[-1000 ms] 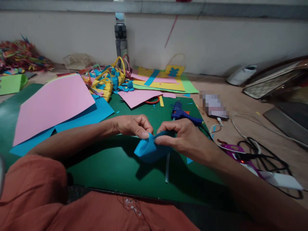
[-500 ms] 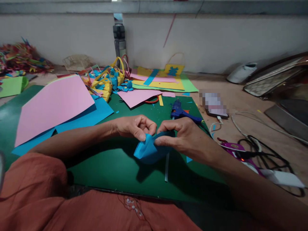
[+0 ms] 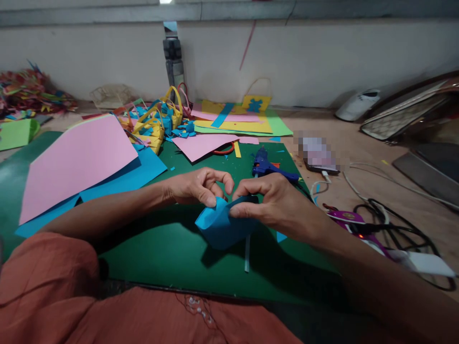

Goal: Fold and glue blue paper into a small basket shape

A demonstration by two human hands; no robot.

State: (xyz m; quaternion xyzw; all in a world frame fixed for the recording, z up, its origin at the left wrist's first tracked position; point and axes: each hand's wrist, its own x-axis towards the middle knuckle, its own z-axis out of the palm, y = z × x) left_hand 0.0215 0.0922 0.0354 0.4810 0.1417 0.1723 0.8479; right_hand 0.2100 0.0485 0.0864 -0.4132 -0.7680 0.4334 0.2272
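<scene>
A folded piece of blue paper [image 3: 225, 227], shaped like a small pocket, is held above the green mat [image 3: 161, 258]. My left hand [image 3: 201, 185] pinches its upper left edge, thumb on the near side and index finger raised and curled. My right hand [image 3: 274, 203] grips the upper right edge between thumb and fingers. Just beyond my right hand lies a blue glue gun [image 3: 264, 165]. Its clear glue stick [image 3: 247, 255] shows below the paper. The inside of the fold is mostly hidden.
Pink paper [image 3: 79, 165] and blue sheets lie left. Small paper baskets [image 3: 154, 126] stand behind, beside stacked coloured sheets [image 3: 247, 119]. Red-handled scissors [image 3: 225, 149] lie partly under pink paper. At right are a phone [image 3: 319, 155], a purple power strip [image 3: 349, 222] and cables.
The blue paper has tilted, and its left end is lower and further left. My left index finger has lifted away from the paper's edge. My right hand keeps its grip.
</scene>
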